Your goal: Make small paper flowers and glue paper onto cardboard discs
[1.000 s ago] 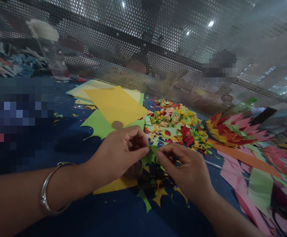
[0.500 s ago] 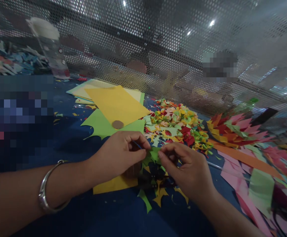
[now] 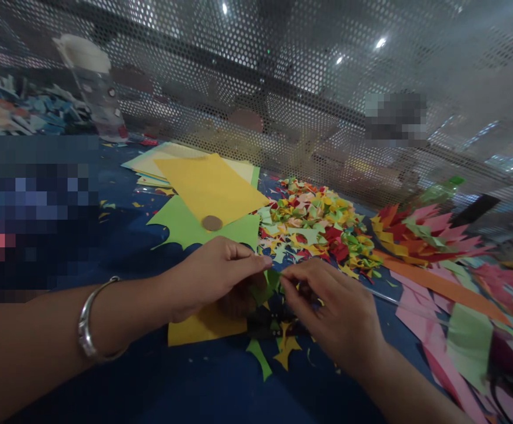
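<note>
Close together over the blue table, both hands pinch a small green piece of paper (image 3: 274, 280). My left hand (image 3: 216, 268), with a silver bangle on its wrist, has thumb and forefinger closed at the paper's left side. At its right edge the fingertips of my right hand (image 3: 333, 306) are pressed together. Under the hands are a brown, partly hidden object (image 3: 237, 301) and a dark object (image 3: 258, 325) whose kind I cannot make out. A yellow paper sheet (image 3: 207, 327) lies below my left hand. Cut scraps (image 3: 288, 352) in yellow and green lie in front.
Beyond the hands are a yellow sheet (image 3: 214, 188) with a brown disc (image 3: 212, 222), a green cut sheet (image 3: 168, 221) and a heap of coloured scraps (image 3: 322, 218). Paper strips (image 3: 442, 288) spread at right. A cup (image 3: 92, 82) stands back left before a perforated metal screen (image 3: 238, 76).
My left fingers have straightened and flattened over the green paper. The paper sits slightly lower and shows less. The whole view has shifted a little.
</note>
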